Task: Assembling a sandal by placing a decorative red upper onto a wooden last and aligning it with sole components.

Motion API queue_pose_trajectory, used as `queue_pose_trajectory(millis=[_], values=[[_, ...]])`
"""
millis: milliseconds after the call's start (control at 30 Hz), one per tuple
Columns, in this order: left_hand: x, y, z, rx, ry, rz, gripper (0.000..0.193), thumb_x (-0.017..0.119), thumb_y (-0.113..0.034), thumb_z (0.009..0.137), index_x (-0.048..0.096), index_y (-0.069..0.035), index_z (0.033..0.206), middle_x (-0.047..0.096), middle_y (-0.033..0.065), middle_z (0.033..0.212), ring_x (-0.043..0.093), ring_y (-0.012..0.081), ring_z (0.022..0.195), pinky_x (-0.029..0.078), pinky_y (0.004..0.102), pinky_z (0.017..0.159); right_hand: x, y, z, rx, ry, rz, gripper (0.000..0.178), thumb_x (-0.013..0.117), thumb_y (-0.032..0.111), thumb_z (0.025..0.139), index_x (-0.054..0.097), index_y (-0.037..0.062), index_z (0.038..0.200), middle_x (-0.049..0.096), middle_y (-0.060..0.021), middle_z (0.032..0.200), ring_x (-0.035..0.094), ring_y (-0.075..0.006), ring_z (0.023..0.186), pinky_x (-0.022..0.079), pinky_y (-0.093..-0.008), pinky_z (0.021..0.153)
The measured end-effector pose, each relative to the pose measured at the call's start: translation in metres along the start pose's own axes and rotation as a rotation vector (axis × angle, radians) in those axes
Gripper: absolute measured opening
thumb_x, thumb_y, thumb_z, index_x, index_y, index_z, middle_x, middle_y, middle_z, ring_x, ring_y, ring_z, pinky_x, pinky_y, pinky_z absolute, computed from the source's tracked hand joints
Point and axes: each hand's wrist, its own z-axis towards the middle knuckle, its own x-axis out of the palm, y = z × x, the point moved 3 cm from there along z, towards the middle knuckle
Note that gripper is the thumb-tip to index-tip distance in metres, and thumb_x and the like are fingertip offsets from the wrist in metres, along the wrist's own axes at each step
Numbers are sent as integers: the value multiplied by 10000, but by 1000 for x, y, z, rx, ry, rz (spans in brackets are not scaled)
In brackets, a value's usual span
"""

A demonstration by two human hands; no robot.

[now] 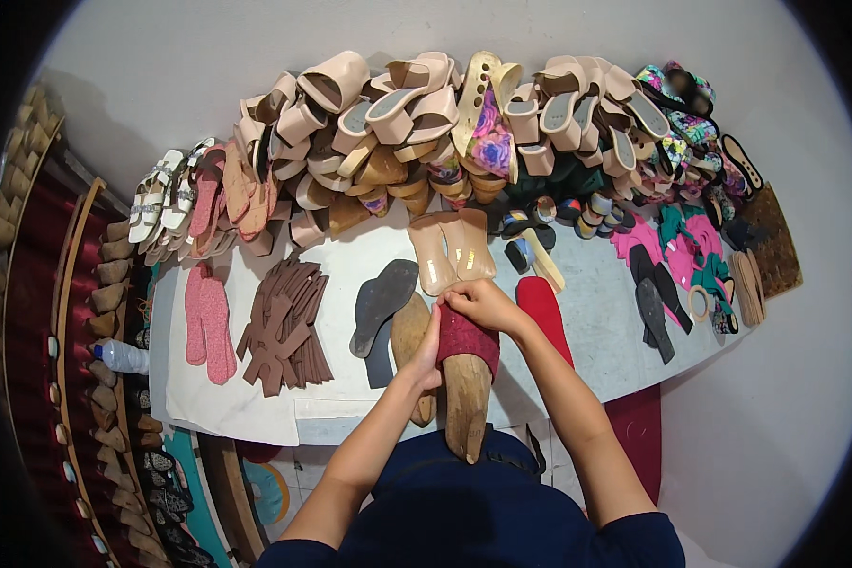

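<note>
TXT: gold marks [433,266] on pale beige insoles [472,244] | prob. lettering, too sm. to read fr. here

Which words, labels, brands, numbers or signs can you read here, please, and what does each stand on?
None can be quoted reliably.
Tan insoles: small gold print on each, too small to read with certainty.
Beige sandals: small dark marks on some grey footbeds, too small to read.
Wooden last inside the dark red upper: a faint mark near its lower end, too unclear to call writing.
</note>
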Motion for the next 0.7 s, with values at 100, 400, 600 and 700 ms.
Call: queue_pose_trajectory(millis=[100,400,600,700], values=[[6,1,-1,-33,148,-122,797,291,-702,767,323,-92,1278,470,158,1182,523,277,1028,447,433,856,0,10,-1,-73,-33,32,261,474,204,831,642,7,867,592,-107,624,521,-107,582,418,-281,562],[-7,-5,7,97,151,-292,810,357,-709,741,392,-59,1222,513,168,1114,552,306,953,464,445,805,3,12,-30,-267,-365,-187,519,382,349,885,307,51,1305,353,-224,1271,285,-333,1216,222,-394,985],[-7,-45,4,311,100,-273,767,339,-676,775,416,-34,1187,534,174,1072,543,303,964,443,428,840,44,33,-84,-144,-180,22,808,609,301,751,146,34,1356,142,-242,1381,95,-356,1301,105,-410,1045],[-7,-54,10,358,14,-235,762,328,-680,776,450,-22,1140,559,183,1012,562,296,913,458,420,811,44,26,-81,-72,-157,237,832,636,127,721,121,43,1368,119,-214,1400,105,-292,1309,123,-364,1045]])
